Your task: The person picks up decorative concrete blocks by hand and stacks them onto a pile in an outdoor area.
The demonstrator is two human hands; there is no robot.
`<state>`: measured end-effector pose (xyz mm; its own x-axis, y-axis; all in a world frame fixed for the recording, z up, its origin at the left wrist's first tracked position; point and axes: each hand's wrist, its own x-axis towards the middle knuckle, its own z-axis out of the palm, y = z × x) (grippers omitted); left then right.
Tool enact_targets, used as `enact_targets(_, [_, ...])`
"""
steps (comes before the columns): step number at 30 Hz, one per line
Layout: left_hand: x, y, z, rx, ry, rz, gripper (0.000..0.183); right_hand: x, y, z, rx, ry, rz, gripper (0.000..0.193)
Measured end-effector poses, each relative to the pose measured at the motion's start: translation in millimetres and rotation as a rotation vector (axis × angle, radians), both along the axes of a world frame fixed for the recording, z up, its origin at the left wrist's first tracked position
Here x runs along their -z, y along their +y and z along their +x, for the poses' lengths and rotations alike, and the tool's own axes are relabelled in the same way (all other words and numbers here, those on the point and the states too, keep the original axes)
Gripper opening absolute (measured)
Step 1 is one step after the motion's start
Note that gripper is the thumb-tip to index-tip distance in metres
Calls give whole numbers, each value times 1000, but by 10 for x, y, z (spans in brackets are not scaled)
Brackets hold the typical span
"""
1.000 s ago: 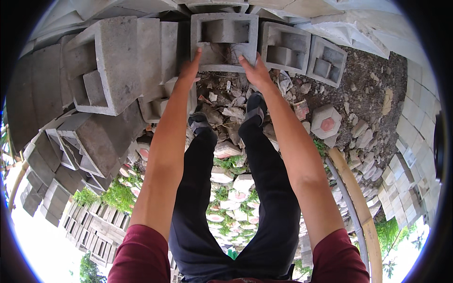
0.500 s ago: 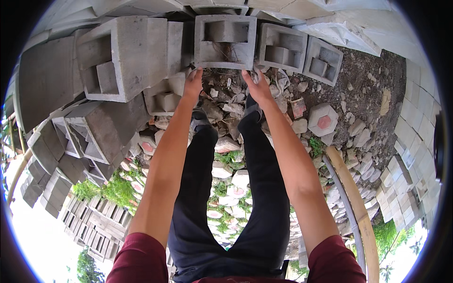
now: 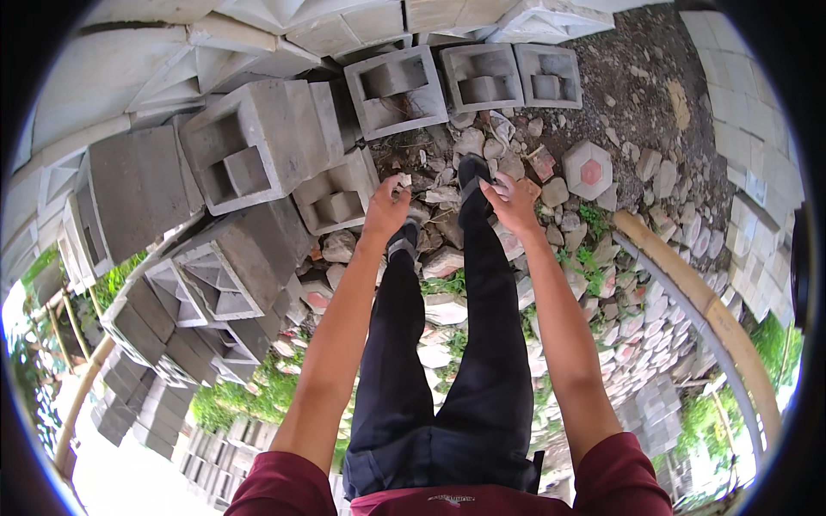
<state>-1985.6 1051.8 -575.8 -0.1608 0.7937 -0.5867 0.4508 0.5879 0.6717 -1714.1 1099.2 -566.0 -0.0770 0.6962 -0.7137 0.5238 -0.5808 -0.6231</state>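
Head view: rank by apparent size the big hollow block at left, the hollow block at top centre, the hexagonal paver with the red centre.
1. big hollow block, though it sits nearer the camera.
2. hollow block at top centre.
3. hexagonal paver, clearly smallest.

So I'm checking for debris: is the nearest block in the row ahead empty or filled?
Empty. The nearest block shows open hollows, shadowed inside.

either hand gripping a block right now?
No: the left hand and right hand hang empty over the rubble, apart from the nearest hollow block.
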Motion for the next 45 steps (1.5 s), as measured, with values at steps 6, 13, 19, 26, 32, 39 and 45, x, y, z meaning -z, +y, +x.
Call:
enact_targets(6, [-161, -383, 30, 418, 54, 121, 50, -406, -699, -168, 434, 149, -119, 73])
enact_targets(13, [-584, -305, 297, 718, 280, 267, 45, -443, -1459, 216, 271, -163, 71, 66])
enact_targets(19, [-617, -219, 631, 821, 200, 319, 43, -554, -1689, 473, 454, -154, 231, 61])
enact_targets(26, [-634, -483, 1346, 1017, 210, 343, 44, -623, -2361, 739, 590, -68, 265, 55])
enact_targets(32, [-746, -1100, 2032, 988, 122, 350, 42, -839, -3316, 1236, 801, -26, 343, 50])
enact_targets(39, [-1185, -2333, 3505, 1260, -20, 350, 41, -1241, -4970, 2344, 1062, -293, 312, 64])
enact_targets(45, [-1875, -3247, 5001, 1644, -175, 422, 41, -1698, -6330, 2808, 1311, -527, 409, 65])
